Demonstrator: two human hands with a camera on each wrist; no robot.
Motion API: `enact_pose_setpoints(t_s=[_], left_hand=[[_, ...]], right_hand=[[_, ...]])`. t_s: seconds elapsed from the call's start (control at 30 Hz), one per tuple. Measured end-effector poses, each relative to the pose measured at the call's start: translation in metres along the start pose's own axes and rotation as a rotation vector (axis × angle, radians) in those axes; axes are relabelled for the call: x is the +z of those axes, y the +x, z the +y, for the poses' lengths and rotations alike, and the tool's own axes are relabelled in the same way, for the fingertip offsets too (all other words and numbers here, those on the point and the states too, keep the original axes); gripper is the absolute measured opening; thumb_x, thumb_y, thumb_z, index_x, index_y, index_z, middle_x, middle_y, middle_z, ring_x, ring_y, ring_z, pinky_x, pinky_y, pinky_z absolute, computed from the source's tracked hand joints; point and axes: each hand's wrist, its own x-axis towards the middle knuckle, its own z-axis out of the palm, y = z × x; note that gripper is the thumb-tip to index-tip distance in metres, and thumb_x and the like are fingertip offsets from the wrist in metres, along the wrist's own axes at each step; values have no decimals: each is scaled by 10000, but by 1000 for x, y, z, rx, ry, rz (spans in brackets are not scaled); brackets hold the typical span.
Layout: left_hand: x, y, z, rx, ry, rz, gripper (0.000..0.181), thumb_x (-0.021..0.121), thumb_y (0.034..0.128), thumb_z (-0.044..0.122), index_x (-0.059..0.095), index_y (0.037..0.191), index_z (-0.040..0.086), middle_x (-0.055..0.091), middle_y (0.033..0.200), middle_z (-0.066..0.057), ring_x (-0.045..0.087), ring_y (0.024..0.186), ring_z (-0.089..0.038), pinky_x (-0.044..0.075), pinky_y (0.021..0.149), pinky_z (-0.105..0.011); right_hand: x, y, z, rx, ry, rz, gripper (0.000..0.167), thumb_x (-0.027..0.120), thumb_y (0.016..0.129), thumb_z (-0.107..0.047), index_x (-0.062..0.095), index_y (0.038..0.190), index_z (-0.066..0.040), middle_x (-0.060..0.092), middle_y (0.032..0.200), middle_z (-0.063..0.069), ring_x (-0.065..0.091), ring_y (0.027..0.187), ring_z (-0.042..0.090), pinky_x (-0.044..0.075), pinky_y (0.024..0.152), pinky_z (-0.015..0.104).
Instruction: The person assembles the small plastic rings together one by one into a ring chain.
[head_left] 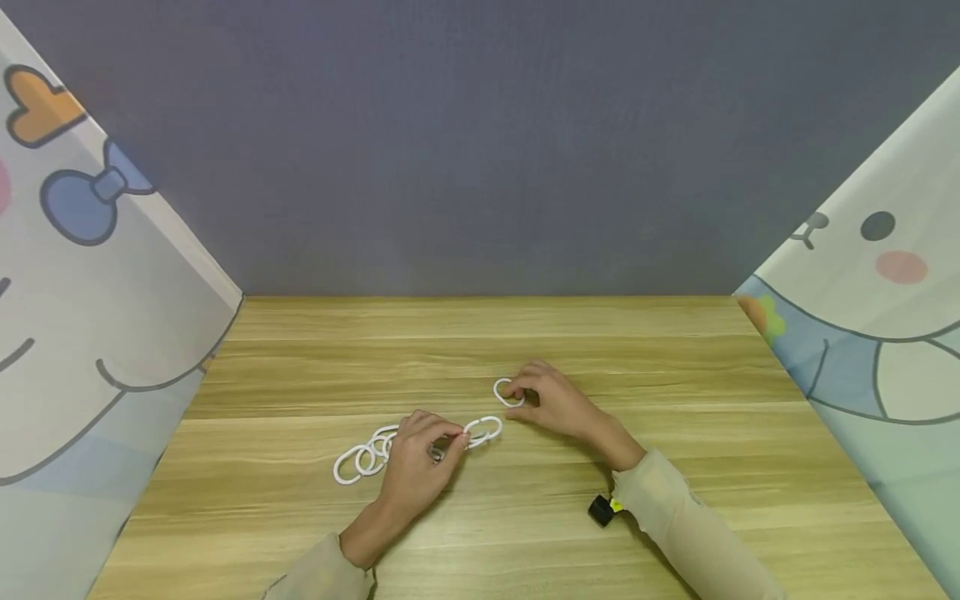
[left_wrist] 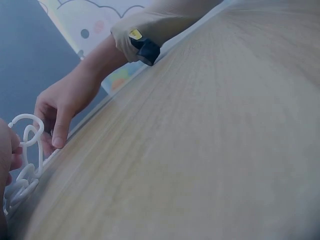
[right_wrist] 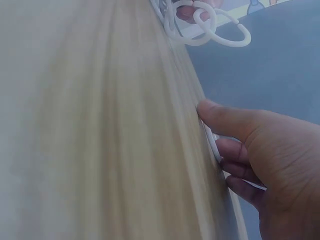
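In the head view, several white C-shaped plastic rings [head_left: 347, 478] form a chain on the table, passing under my left hand [head_left: 418, 458]. Thumb and forefinger of that hand pinch a ring [head_left: 497, 422] at the chain's right end, raised off the wood in the left wrist view. A single loose ring [head_left: 496, 390] lies flat just beyond. My right hand [head_left: 555, 402] reaches over this ring with its fingertips touching it, while the thumb rests apart on the table. Part of the chain is hidden behind the left hand.
A wood-grain table [head_left: 660, 358] spreads under both hands. Behind it rises a plain grey panel [head_left: 480, 150]. Cartoon-printed cloths [head_left: 90, 333] flank both sides. A small black device [head_left: 601, 510] hangs at the right sleeve cuff.
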Motion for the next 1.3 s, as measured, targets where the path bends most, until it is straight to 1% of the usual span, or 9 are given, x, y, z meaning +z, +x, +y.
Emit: enact_pose_setpoints(t_s=[0.07,0.2,0.4,0.53,0.6,0.73,0.93,1.1,1.3], left_hand=[[0,0,0,-4,1,0,97,925,880,119,836,895,154,802,898,77,703,930,-149,532,834,-383],[1,-1,-1,-10,2,-1,101,927,879,117,834,895,153,803,904,74,705,938,-150,533,843,-386],[0,-1,-1,-12,3,1,108,932,871,112,832,893,147,805,905,63,704,932,-150,539,844,-384],[0,-1,-1,-14,5,1,105,929,874,111,834,896,149,805,908,64,703,930,-145,543,846,-383],[0,-1,-1,-17,4,0,105,929,874,111,835,896,151,805,910,65,703,931,-143,542,845,-384],[0,-1,0,-21,-1,-2,108,933,872,108,837,897,153,805,911,67,702,933,-140,536,844,-381],[1,-1,-1,-20,-3,-4,113,936,869,105,837,897,152,807,914,70,702,939,-142,530,845,-375],[1,0,-1,-19,-5,-4,107,933,870,108,839,899,151,808,913,70,702,934,-143,531,850,-377],[0,0,-1,-27,-12,-12,97,926,880,109,840,900,150,807,912,74,699,933,-137,531,848,-373]], right_hand=[[1,-2,-1,0,-6,14,178,929,925,-188,834,1072,-153,699,958,-80,583,943,126,529,807,326],[4,-8,4,-54,-9,57,91,887,960,-142,831,1032,-151,724,999,-57,602,971,134,546,809,335],[4,-12,4,-103,-39,71,21,826,1014,-123,809,1007,-133,740,1083,8,651,1057,206,590,886,396],[1,-13,2,-84,-73,53,84,824,995,-42,801,1008,-121,744,1154,54,666,1125,252,598,950,429],[-2,-12,-2,-49,-87,31,109,837,976,-21,805,1009,-120,742,1187,67,670,1156,272,601,971,453],[-4,-15,-6,-2,-94,14,94,869,973,-97,805,1009,-155,734,1225,52,666,1181,263,597,987,456],[-2,-17,-7,12,-118,34,158,924,927,-192,766,943,-187,720,1158,12,659,1112,215,593,933,421],[-1,-16,-10,-22,-173,49,133,857,986,-150,727,970,-131,714,1120,29,667,1050,210,604,885,398],[-2,-19,-12,-1,-102,109,82,802,1022,-82,727,1054,-87,725,1005,5,615,858,105,567,725,289]])
